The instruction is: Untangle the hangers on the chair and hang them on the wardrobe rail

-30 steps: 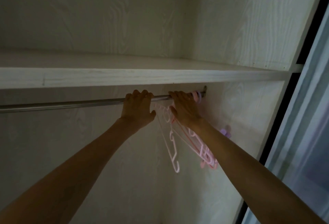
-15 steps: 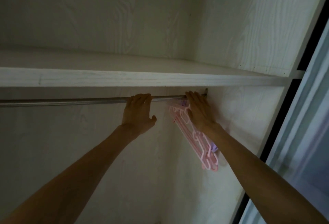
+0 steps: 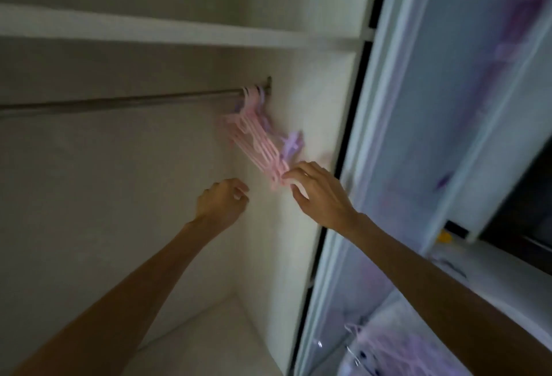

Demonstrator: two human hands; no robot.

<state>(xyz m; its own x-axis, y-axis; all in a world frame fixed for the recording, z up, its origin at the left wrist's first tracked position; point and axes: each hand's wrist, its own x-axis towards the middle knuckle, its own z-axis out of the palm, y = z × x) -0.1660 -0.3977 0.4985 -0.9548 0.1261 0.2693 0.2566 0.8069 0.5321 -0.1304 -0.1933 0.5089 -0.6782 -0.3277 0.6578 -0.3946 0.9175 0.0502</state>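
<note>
Below the rail [image 3: 119, 102], left hand [image 3: 221, 204] loosely curled — right hand [image 3: 321, 193] touching pink hangers [image 3: 257, 142].

- The pink hangers [image 3: 257, 139] at frame centre blur together; I can't count them.
- The rail [image 3: 119, 103] runs off the left edge.
- My forearms leave the bottom edge.
</note>
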